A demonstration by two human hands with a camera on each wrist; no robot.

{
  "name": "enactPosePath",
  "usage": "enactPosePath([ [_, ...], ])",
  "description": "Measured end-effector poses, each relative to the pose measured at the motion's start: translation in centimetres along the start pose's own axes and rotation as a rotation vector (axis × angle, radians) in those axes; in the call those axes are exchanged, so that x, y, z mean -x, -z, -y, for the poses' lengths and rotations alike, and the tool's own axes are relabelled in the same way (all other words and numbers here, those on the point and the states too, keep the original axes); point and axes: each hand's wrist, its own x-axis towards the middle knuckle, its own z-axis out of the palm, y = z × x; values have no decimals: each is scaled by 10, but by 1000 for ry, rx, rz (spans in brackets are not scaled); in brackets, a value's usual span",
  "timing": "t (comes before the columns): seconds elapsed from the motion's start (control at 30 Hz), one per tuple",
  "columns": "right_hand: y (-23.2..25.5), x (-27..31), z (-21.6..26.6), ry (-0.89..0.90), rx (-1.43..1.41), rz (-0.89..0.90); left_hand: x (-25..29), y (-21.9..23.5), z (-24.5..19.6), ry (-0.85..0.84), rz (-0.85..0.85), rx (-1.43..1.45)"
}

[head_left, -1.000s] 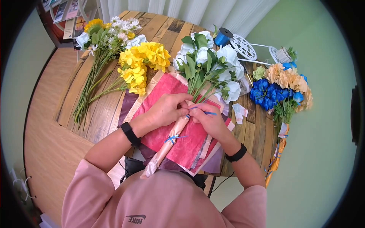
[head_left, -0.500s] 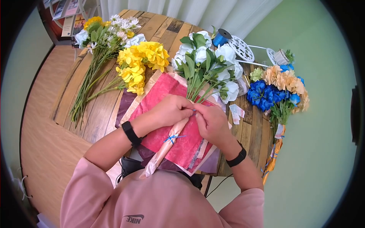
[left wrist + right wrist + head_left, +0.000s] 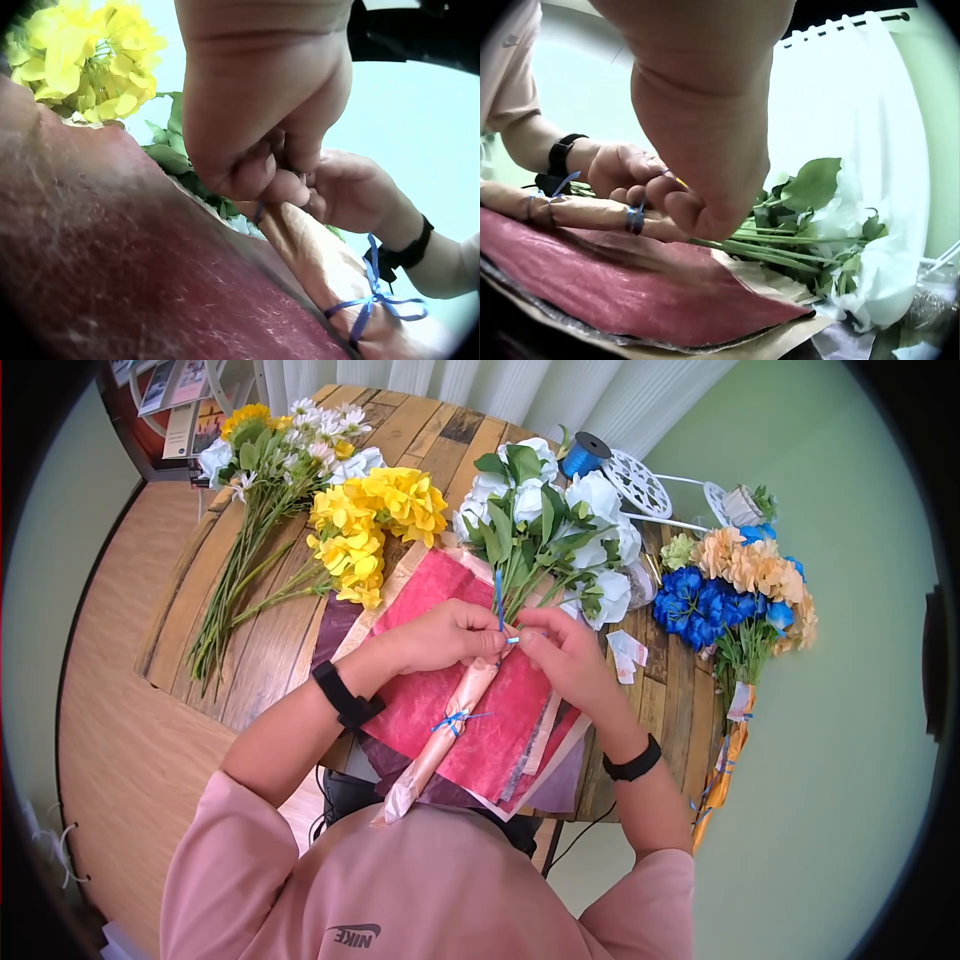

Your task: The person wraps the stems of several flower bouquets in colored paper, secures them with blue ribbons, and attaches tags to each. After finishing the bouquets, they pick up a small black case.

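Note:
A bouquet of white flowers (image 3: pixel 528 502) has its stems wrapped in a peach paper tube (image 3: pixel 440 743), tied lower down with a blue ribbon bow (image 3: pixel 373 298). My left hand (image 3: pixel 449 638) pinches blue ribbon at the top of the tube, one strand standing up over the stems. Just to its right, my right hand (image 3: pixel 567 659) pinches the ribbon between thumb and curled finger. In the right wrist view, blue ribbon loops (image 3: pixel 635 219) circle the tube beside my fingers. Red wrapping sheets (image 3: pixel 501 749) lie beneath.
Yellow flowers (image 3: pixel 350 545) and long-stemmed white ones (image 3: pixel 325 422) lie at the left. A blue ribbon spool (image 3: pixel 585 455) and white metal stand (image 3: pixel 637 485) are behind; a blue and peach bouquet (image 3: pixel 756 565) lies at the right, near scrap paper (image 3: pixel 627 654).
The hands came together at the ribbon, then drew slightly apart. A blue strand now stands up from the left fingers, and the right hand has shifted a little to the right.

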Motion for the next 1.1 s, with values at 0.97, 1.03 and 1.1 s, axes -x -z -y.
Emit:
enactPosePath([
  [0.97, -21, 12, -8, -112, -245, -17, 1, -2, -7, 132, -157, 218],
  [1.03, -22, 9, -11, -102, -310, -29, 0, -1, 3, 64, -152, 219],
  [1.1, -22, 7, -11, -167, -231, 147, -1, -1, 11, -108, -159, 54],
])
